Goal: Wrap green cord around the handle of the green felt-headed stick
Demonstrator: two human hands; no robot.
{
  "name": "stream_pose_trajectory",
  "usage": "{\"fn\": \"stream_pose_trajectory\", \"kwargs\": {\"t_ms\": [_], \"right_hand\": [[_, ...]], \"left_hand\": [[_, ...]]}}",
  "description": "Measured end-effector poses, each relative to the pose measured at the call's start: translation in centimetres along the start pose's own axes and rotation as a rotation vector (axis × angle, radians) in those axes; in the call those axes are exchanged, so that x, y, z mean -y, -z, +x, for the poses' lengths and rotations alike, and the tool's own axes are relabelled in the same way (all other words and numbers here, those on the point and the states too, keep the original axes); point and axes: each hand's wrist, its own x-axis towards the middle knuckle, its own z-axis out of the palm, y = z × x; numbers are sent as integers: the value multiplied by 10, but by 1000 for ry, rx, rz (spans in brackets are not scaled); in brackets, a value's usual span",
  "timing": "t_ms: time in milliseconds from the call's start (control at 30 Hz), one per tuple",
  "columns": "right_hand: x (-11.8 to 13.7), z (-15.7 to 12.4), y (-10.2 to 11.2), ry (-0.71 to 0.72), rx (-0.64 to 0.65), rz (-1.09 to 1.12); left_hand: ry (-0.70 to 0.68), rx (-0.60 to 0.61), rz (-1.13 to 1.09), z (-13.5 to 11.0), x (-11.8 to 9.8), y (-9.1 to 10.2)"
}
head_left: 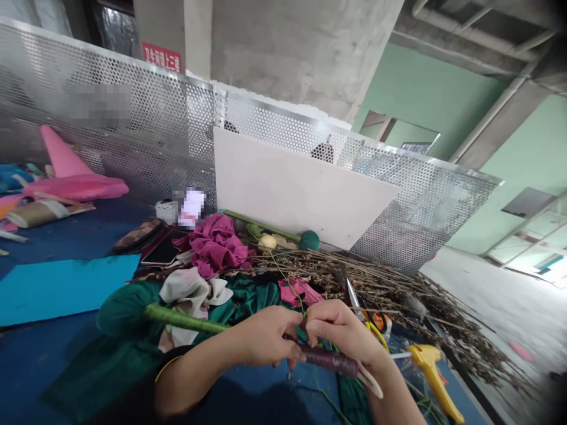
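My left hand (272,336) is closed around one end of a purple-wrapped stick (332,361), with a pale bent end piece (371,382) sticking out at the other end. My right hand (339,327) is close beside it, fingers pinched at a strand of green yarn (301,301) that runs up toward the back of the table. A scrap of green shows between the two hands; the fingertips partly hide it. Under my left forearm passes a green-wrapped stem (190,320), joined to a dark green cloth bundle (126,310).
Scissors (353,298) and a yellow glue gun (432,375) lie to the right, near dried stalks (381,280). Magenta cloth (219,245), white cloth (188,292), a teal yarn ball (309,240) and a phone (162,248) lie behind. A perforated metal panel (146,112) borders the table.
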Motion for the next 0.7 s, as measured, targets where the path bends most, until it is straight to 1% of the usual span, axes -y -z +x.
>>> {"fn": "stream_pose_trajectory", "kwargs": {"t_ms": [33, 100, 167, 200, 233, 300, 367, 433, 500, 533, 600, 667, 700], "right_hand": [[8, -1, 0, 31, 21, -122], [23, -6, -6, 98, 36, -445], [35, -14, -14, 161, -19, -759], [38, -20, -17, 179, -68, -854], [41, -28, -19, 188, -110, -917], [40, -47, -18, 178, -164, -976], [35, -67, -9, 117, -185, -1001], [29, -81, 1, 50, -200, -998], [25, -86, 6, 52, -196, -911], [23, -84, 4, 88, -213, -833], [18, -71, -6, 216, -291, -612], [9, -52, -23, 350, -382, -320], [3, -43, -33, 399, -383, -153]], "left_hand": [[1, -25, 43, 0, -2, -1], [2, -78, 118, 0, -4, -1], [-27, -134, 171, 0, -6, 0], [-55, -166, 197, 0, -6, 1], [-91, -206, 232, 0, -6, 2], [-161, -301, 311, 0, -5, 4], [-200, -383, 373, -1, -5, 6], [-215, -433, 415, -2, -4, 7], [-224, -450, 442, -3, -4, 6], [-231, -451, 454, -3, -3, 5], [-257, -457, 480, -2, -2, 4], [-284, -463, 517, -2, -1, 2], [-289, -469, 538, -1, 0, 1]]}}
